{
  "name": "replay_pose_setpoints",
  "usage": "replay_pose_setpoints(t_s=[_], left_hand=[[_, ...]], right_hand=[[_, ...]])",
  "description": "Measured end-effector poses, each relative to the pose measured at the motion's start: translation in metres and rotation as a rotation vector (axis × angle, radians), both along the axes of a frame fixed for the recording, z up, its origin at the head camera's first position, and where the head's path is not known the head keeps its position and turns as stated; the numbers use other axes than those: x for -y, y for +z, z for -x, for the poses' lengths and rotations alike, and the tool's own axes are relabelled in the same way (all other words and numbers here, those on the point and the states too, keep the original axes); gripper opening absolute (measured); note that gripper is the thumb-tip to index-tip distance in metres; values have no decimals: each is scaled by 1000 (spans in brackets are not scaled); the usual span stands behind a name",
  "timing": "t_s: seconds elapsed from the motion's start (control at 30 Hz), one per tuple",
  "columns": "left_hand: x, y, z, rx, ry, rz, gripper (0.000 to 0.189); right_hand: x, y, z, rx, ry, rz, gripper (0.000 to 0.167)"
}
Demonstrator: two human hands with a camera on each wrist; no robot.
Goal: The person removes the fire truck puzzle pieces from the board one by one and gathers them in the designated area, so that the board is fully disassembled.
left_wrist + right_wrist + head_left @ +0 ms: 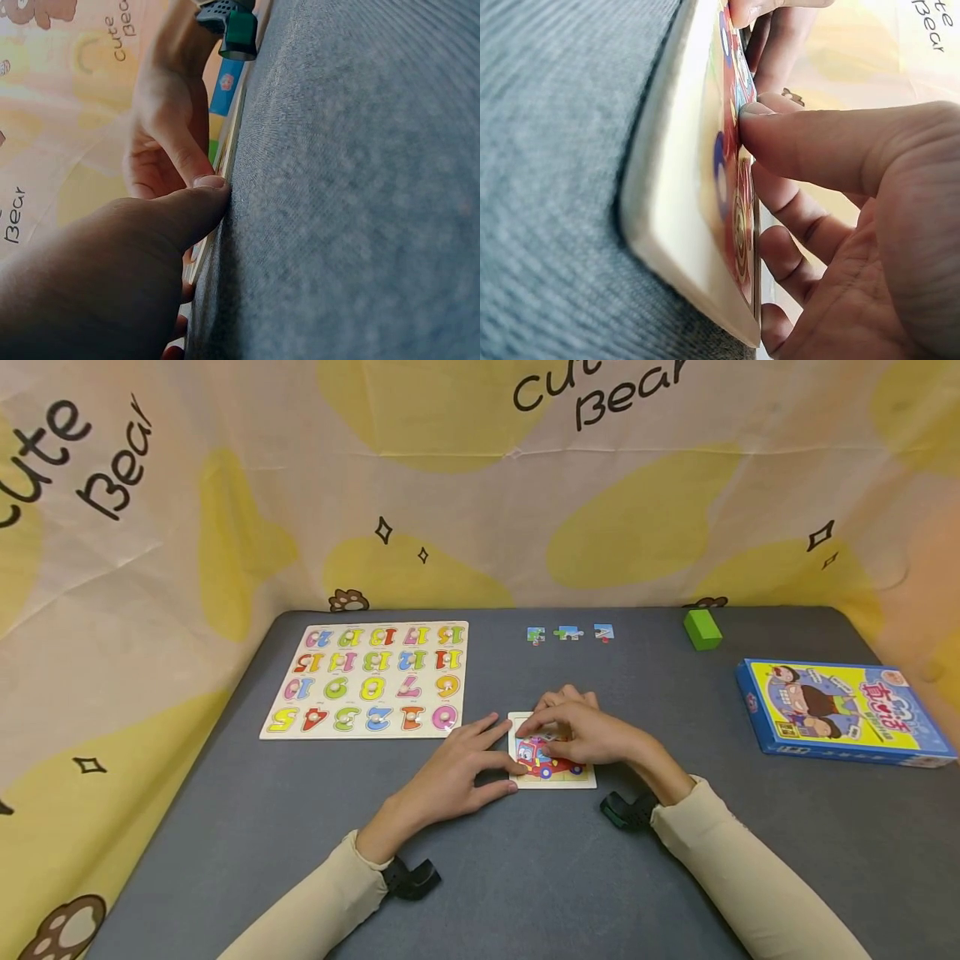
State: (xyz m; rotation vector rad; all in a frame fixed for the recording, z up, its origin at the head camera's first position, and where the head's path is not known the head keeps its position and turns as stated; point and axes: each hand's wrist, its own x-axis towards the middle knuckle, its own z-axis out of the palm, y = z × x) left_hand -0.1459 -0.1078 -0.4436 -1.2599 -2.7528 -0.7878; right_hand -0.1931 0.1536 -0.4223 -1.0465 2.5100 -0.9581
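A small jigsaw board (558,782) with a red vehicle picture lies in front of me, partly covered by my hands. My left hand (453,772) rests at its left edge, fingers spread and thumb tip against the near corner. From the right, my right hand (588,731) reaches over the picture. Its thumb (802,139) presses on the picture in the right wrist view, while the index finger touches near the board's upper left. Its other fingers bend over the far side. No loose piece shows between the right fingertips. Three loose jigsaw pieces (569,633) lie beyond the board.
A number puzzle board (360,675) lies at the left on the grey table (480,877). At the back right stands a green block (702,630), with a blue and yellow box (847,710) nearer the right edge. A patterned cloth (450,485) hangs behind the table.
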Motion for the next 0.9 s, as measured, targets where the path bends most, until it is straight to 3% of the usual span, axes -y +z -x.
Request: replay_pose_setpoints(t_s=[0.33,0.9], left_hand=[[0,0,0,-6,-2,-5,19],[0,-1,0,10,6,10,19]], right_hand=[[1,-1,0,-36,38,16,34],[5,-4,0,-70,18,-3,35]])
